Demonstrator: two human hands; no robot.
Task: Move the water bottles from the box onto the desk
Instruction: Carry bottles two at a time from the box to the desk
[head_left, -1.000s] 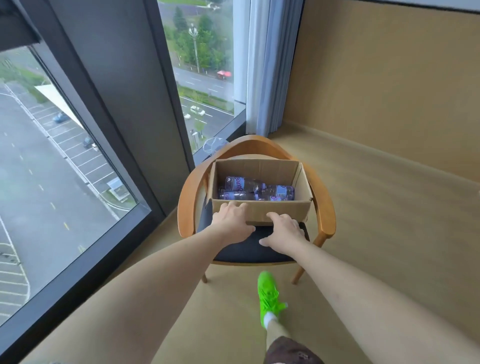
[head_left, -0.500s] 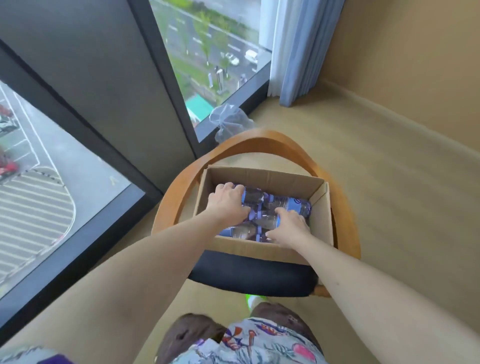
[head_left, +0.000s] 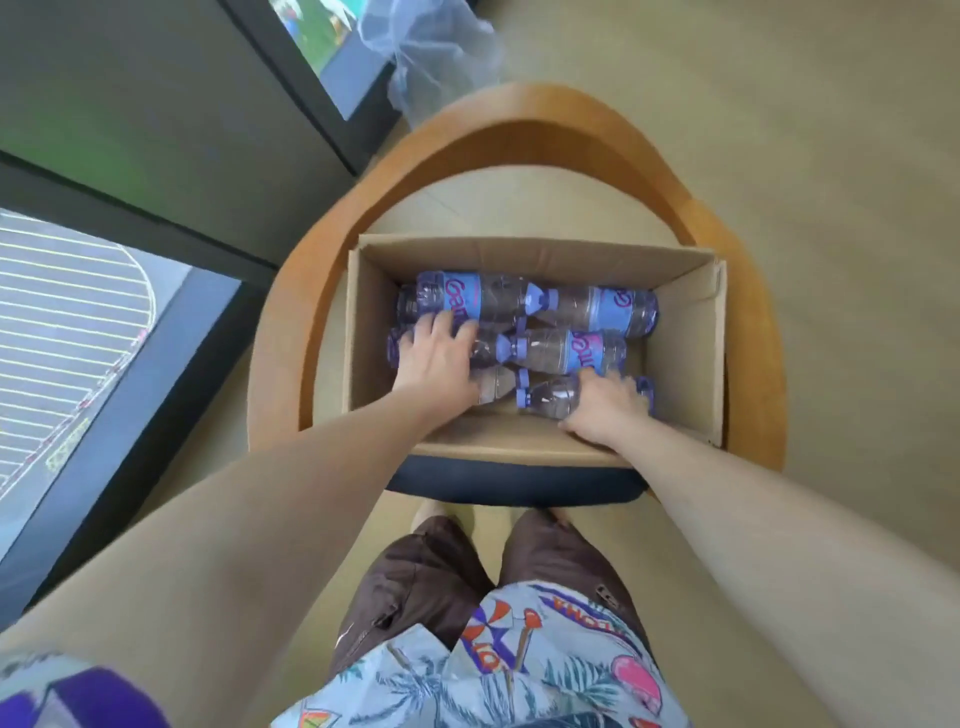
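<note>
— Where the window (head_left: 78, 322) runs down the left side, what sits next to it?

— A wooden chair (head_left: 291, 312), its curved back wrapping round the far side and both arms. A cardboard box (head_left: 685, 332) stands open on the dark seat cushion (head_left: 514, 483), filling most of the room between the arms; a strip of floor shows between the box's far wall and the chair back.

— And in the box?

— Water bottles (head_left: 550, 348) lying on their sides, caps meeting near the middle, in rows from the far wall toward the near one. There is bare cardboard floor to the right of them, and a narrow gap on the left.

— The hands?

— The left hand (head_left: 436, 358) lies on the left-side bottles, fingers a little spread and curling over one; how firmly it grips I cannot tell. The right hand (head_left: 608, 405) is at the near right corner, fingers curled round the near-row bottle, its wrist crossing the box's near edge.

— Beyond the chair?

— A crumpled clear plastic bag (head_left: 436, 57) on the floor by the window frame. Open tan floor (head_left: 831, 156) stretches off to the right.
</note>
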